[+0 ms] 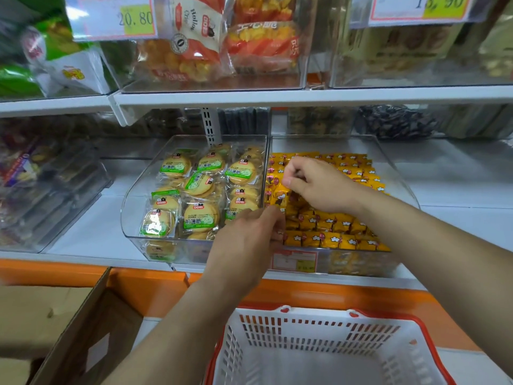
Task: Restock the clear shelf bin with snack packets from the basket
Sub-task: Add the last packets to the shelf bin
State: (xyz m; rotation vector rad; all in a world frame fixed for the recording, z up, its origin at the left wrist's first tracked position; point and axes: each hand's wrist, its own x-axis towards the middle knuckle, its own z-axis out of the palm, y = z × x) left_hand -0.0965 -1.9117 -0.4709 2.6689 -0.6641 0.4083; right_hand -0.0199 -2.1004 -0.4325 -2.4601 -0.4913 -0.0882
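Closest to me is the basket [416, 321], white slotted plastic with a red rim. The part of its floor I can see holds no packets, so I judge the restock is almost finished.

Both hands are up at the clear bin [399, 177] on the middle shelf, and the yellow packets [330, 240] inside it are the stock. They are small, glossy, pillow-shaped wrappers. The front row lies neatly with long sides running left to right, while those further back sit looser.

My right hand [313, 184] hovers over the left half of the bin with its fingers curled, and it seems to pinch one packet [279, 197] by its top edge. That packet hangs just beside the wall shared with the next bin.

My left hand [249, 240] is lower and closer to me, at the front left corner. Its fingertips are bent in against the front row, and I cannot tell whether they hold anything.

The gap to fill lies between the hands, below and toward me from the right one.

The next bin [133, 190] holds round biscuits in crinkly clear wrap with green labels.
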